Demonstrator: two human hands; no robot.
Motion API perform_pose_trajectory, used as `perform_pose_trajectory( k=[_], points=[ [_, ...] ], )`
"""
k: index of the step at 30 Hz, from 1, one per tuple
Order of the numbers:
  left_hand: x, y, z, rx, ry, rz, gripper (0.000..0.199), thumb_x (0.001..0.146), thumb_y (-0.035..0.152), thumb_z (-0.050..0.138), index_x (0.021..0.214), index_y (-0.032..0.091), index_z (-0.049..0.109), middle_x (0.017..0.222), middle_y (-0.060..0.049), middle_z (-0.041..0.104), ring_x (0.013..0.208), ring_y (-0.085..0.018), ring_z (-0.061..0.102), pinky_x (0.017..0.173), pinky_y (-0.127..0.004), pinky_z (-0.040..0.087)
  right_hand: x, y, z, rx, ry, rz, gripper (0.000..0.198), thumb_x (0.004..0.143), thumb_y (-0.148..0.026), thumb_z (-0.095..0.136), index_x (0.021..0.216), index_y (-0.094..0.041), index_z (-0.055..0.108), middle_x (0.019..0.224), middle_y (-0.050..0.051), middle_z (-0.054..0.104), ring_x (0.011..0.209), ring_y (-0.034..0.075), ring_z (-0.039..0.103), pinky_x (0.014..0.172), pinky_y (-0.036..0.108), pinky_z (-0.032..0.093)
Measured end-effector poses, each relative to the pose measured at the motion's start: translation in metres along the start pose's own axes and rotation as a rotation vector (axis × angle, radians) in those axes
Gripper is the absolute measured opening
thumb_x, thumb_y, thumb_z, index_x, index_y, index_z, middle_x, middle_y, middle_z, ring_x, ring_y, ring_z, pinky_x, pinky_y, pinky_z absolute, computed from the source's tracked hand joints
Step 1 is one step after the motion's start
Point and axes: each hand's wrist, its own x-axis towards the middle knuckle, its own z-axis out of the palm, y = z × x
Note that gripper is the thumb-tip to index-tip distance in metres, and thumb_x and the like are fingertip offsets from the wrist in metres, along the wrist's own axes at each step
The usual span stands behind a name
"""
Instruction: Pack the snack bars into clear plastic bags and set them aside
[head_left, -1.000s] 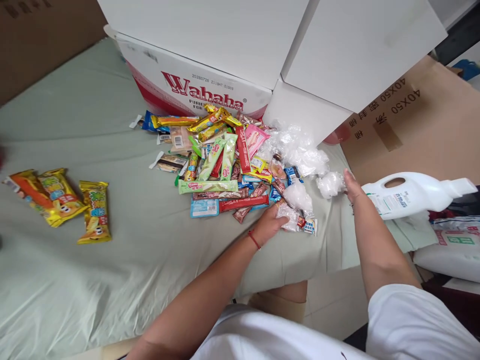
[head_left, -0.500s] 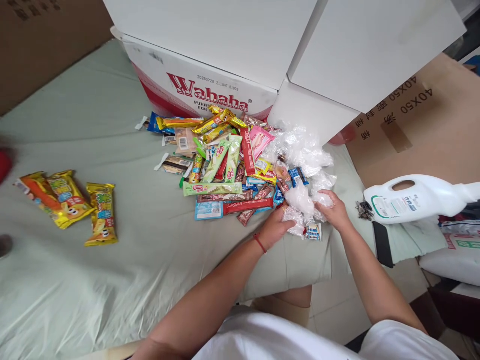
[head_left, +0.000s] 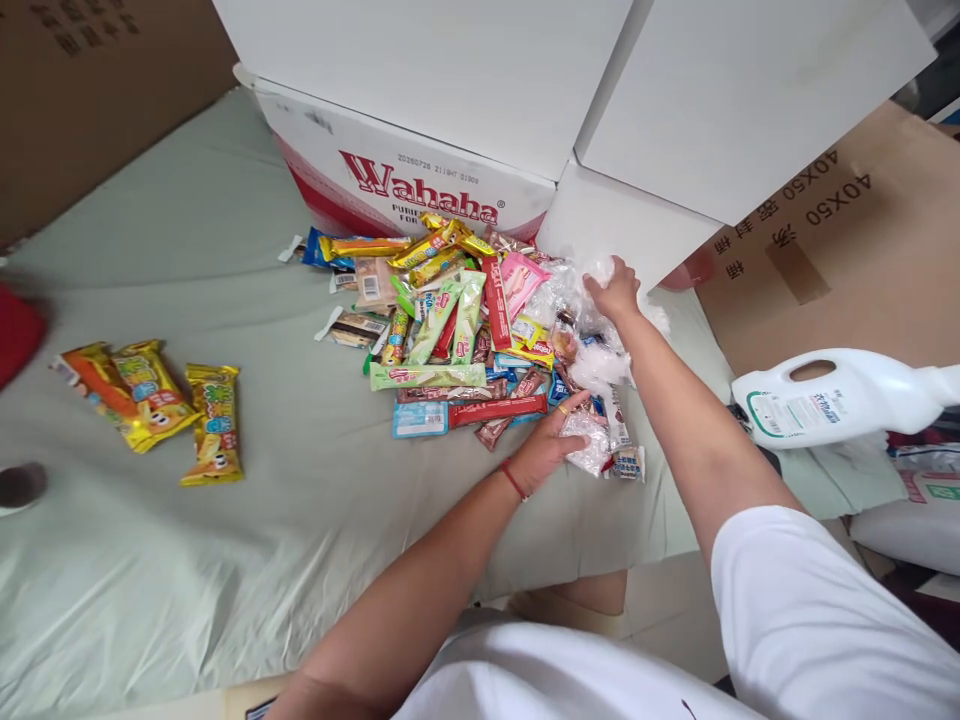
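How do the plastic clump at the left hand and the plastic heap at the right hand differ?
Size: the plastic clump is small and compact; the plastic heap spreads wider.
Place: the clump lies nearer the person; the heap sits farther back, by the white box.
Hands: the left hand has its thumb over the clump; the right hand partly hides the heap.
Both look clear and crumpled.

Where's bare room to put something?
Bare pale-green cloth between the three shiny yellow snack packets and the heap of colourful wrapped snacks; also nearer the camera. Crowded: the heap by the white-and-red cardboard carton, with crumpled clear plastic at right.
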Motion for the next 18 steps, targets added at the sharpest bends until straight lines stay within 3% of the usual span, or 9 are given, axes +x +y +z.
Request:
perform_pose_trajectory(
  k=[2,5,7,10,13,18],
  points=[
    [-0.001,0.003,0.001,-0.043,0.016,-0.009,0.095,0.069,0.027,0.083,0.157,0.021,0.047,0.129,-0.011,0.074,0.113,-0.027,0.068,0.098,-0.037,0.050,0.007,-0.002,-0.012,0.047,-0.148,0.088,0.081,0.087,-0.052,0.075,0.151,-0.011,0.045,0.148,0.022,0.054,0.144,0.039,0.044,0.122,0.062,0.029],
    [-0.001,0.004,0.004,-0.086,0.012,-0.022,0.095,0.068,0.027,0.082,0.156,0.022,0.048,0.127,-0.011,0.075,0.114,-0.029,0.068,0.096,-0.038,0.051,-0.002,0.005,-0.058,0.253,-0.234,0.072,0.093,0.088,-0.054,0.078,0.161,-0.016,0.034,0.163,0.019,0.042,0.151,0.032,0.039,0.124,0.054,0.030],
    [0.000,0.003,0.006,-0.100,0.013,-0.018,0.096,0.067,0.026,0.082,0.156,0.024,0.048,0.127,-0.010,0.075,0.115,-0.030,0.068,0.094,-0.038,0.052,-0.020,0.017,-0.092,0.405,-0.194,0.064,0.090,0.089,-0.052,0.078,0.162,-0.021,0.034,0.167,0.015,0.038,0.151,0.026,0.039,0.124,0.047,0.032],
    [0.002,0.002,0.008,-0.113,0.027,-0.006,0.098,0.066,0.023,0.080,0.157,0.025,0.046,0.124,-0.008,0.075,0.115,-0.029,0.067,0.092,-0.036,0.052,-0.057,0.044,-0.123,0.494,-0.055,0.149,0.062,0.095,-0.045,0.071,0.150,-0.026,0.049,0.161,0.010,0.047,0.140,0.020,0.051,0.114,0.040,0.046],
    [0.003,0.001,0.007,-0.124,0.031,-0.012,0.095,0.064,0.021,0.080,0.154,0.023,0.049,0.121,-0.008,0.075,0.111,-0.028,0.068,0.089,-0.035,0.052,-0.091,0.082,-0.124,0.475,0.115,0.330,0.035,0.102,-0.035,0.056,0.135,-0.023,0.057,0.144,0.012,0.060,0.122,0.019,0.061,0.096,0.036,0.057],
    [-0.001,0.004,0.004,-0.116,0.065,-0.060,0.080,0.064,0.022,0.079,0.142,0.020,0.061,0.118,-0.009,0.075,0.103,-0.026,0.067,0.082,-0.032,0.052,-0.121,0.138,-0.097,0.344,0.188,0.579,0.032,0.105,-0.036,0.056,0.130,-0.017,0.060,0.123,0.012,0.067,0.101,0.021,0.067,0.081,0.036,0.061]
  ],
)
